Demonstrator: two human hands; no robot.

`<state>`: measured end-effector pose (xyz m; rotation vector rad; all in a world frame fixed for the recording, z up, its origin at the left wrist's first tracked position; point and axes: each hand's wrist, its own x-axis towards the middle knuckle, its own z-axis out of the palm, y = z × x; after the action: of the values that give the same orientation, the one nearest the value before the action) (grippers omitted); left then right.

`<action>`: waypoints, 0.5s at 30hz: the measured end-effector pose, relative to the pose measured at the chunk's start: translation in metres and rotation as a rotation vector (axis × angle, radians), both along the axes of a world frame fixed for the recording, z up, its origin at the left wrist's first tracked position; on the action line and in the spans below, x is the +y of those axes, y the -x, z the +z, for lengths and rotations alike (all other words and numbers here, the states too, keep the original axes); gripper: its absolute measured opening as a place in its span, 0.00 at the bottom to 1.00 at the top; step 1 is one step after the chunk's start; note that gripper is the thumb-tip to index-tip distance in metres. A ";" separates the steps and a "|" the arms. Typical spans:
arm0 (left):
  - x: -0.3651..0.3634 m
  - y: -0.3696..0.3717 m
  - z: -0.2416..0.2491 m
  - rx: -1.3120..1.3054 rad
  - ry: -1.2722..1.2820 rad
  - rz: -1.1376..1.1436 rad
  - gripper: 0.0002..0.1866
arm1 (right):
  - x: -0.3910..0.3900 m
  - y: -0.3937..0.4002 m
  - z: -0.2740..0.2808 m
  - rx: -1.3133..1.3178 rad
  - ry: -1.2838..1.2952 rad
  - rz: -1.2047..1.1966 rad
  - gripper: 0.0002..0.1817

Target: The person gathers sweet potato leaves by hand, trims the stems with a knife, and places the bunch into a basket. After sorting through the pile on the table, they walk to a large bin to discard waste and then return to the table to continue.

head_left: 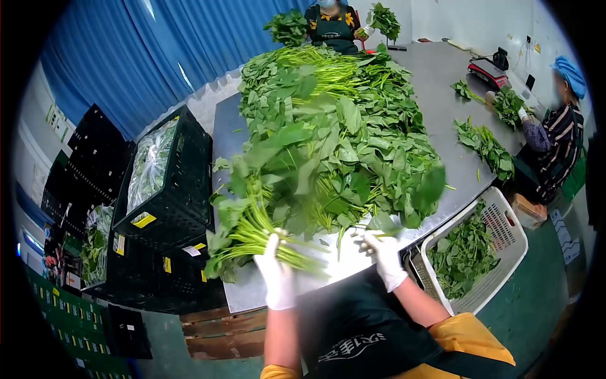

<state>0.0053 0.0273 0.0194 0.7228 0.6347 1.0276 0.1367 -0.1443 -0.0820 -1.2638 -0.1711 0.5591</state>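
My left hand, in a white glove, is closed round the pale green stems of a bunch of leafy greens at the near left of the metal table. The leaves of the bunch fan out away from me, partly blurred. My right hand, also gloved in white, has its fingers bent at the table's near edge, by a leaf stem. Beyond both hands a large heap of leafy greens covers much of the table.
A white crate with greens stands right of the table. Dark crates are stacked at the left. One person works at the far end, another at the right near a red scale. Small bunches lie at the right.
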 end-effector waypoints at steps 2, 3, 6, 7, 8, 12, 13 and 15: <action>0.036 0.021 -0.020 -0.136 -0.058 -0.027 0.12 | -0.025 -0.020 -0.029 0.174 -0.339 -0.107 0.12; 0.037 0.031 -0.013 -0.171 -0.056 -0.038 0.13 | -0.038 -0.028 -0.025 0.329 -0.496 -0.218 0.16; 0.051 0.053 -0.017 -0.302 -0.031 -0.129 0.16 | -0.051 -0.039 -0.007 0.557 -0.736 -0.250 0.22; 0.052 0.053 -0.021 -0.346 -0.007 -0.158 0.15 | -0.041 -0.037 -0.014 0.515 -0.678 -0.105 0.24; 0.053 0.053 -0.026 -0.389 0.018 -0.188 0.14 | -0.026 -0.031 -0.021 0.472 -0.616 0.039 0.27; 0.042 0.049 -0.035 -0.226 0.080 -0.163 0.11 | 0.051 -0.005 0.016 -0.153 0.066 0.432 0.24; 0.037 0.049 -0.030 -0.201 0.081 -0.158 0.11 | 0.070 -0.001 0.015 -0.218 0.154 0.366 0.25; 0.032 0.051 -0.026 -0.156 0.053 -0.160 0.11 | 0.100 -0.009 0.006 -1.050 0.639 0.154 0.24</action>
<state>-0.0461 0.0598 -0.0063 0.6298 0.4601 0.9057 0.1453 -0.0441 -0.0762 -2.0928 -1.0317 0.0061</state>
